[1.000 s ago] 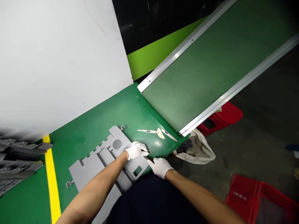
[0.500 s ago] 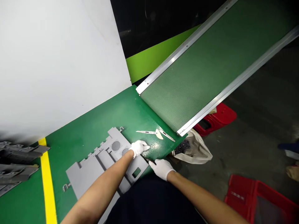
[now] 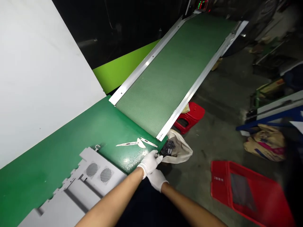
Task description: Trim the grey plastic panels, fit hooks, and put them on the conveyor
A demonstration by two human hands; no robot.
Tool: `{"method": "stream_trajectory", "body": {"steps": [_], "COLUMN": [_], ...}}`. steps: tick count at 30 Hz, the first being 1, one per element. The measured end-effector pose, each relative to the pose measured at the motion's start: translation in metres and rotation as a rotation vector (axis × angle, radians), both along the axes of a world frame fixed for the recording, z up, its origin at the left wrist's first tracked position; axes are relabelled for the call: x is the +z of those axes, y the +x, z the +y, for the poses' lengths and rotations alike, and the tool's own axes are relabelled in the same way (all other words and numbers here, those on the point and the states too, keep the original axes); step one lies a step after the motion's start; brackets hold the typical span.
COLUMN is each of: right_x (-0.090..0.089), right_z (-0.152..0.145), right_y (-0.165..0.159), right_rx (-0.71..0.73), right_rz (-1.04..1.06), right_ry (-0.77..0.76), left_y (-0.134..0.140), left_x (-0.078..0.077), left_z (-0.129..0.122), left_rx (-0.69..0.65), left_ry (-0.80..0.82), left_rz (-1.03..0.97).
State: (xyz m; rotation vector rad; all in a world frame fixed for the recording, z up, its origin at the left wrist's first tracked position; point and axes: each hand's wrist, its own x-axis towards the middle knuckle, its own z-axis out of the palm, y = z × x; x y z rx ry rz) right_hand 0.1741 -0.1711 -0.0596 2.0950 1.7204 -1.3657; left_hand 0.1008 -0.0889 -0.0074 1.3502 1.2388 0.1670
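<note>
My left hand [image 3: 150,162], in a white glove, is at the green table's front right corner, fingers curled together toward the bag's mouth. What they hold, if anything, is too small to make out. My right hand [image 3: 157,180], gloved too, sits just below it with closed fingers; the left hand hides its fingertips and anything in them. A large grey plastic panel [image 3: 94,181] with round mesh grilles lies to the left, under my left forearm. Dark crumbs [image 3: 129,164] are scattered beside my left hand. Two slim white utility knives [image 3: 148,142] and a cream half-round piece [image 3: 141,143] lie behind.
A white bag [image 3: 183,151] with dark scraps hangs or stands by the table corner. A sloping green conveyor [image 3: 163,75] meets the table [image 3: 78,134]. Nearby are a red stool [image 3: 193,115], a red bin [image 3: 248,189] and a white board [image 3: 44,72].
My view has swung right. My left hand has left the panel's edge and come up against my right hand near the bag. The small tool seen at my right hand is now hidden.
</note>
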Motion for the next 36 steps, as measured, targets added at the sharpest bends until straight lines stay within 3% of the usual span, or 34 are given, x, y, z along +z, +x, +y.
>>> {"method": "stream_trajectory", "body": {"steps": [3,5,9,13,18,23,30,36], "right_x": [-0.002,0.000,0.012,0.019,0.013,0.003,-0.006,-0.011], "right_z": [0.003,0.008,0.029,0.067,0.119,0.149,0.153,0.162], "right_y": [0.001,-0.002,-0.023,-0.069,-0.147,-0.205,-0.220,-0.228], "right_rx": [-0.035,-0.051,0.004,0.147,0.289,0.372,0.412,0.439], "right_rz": [0.040,0.079,0.171,0.194,0.172,0.149,0.096,0.080], "right_ry": [-0.003,-0.002,0.022,0.041,0.050,0.039,0.010,0.020], "left_y": [-0.051,-0.105,-0.211,-0.271,-0.297,-0.318,-0.348,-0.358], "left_x": [0.001,0.002,0.008,0.008,-0.008,-0.020,-0.036,-0.050], "left_z": [0.015,0.023,0.015,-0.019,-0.052,-0.053,-0.025,-0.019], "left_rx": [-0.057,0.122,0.578,0.775,0.946,0.980,0.855,0.768], "left_ry": [0.059,0.116,0.224,0.204,0.160,0.241,0.449,0.315], "left_rz": [0.046,0.105,0.446,0.574,0.542,0.620,0.850,0.869]}}
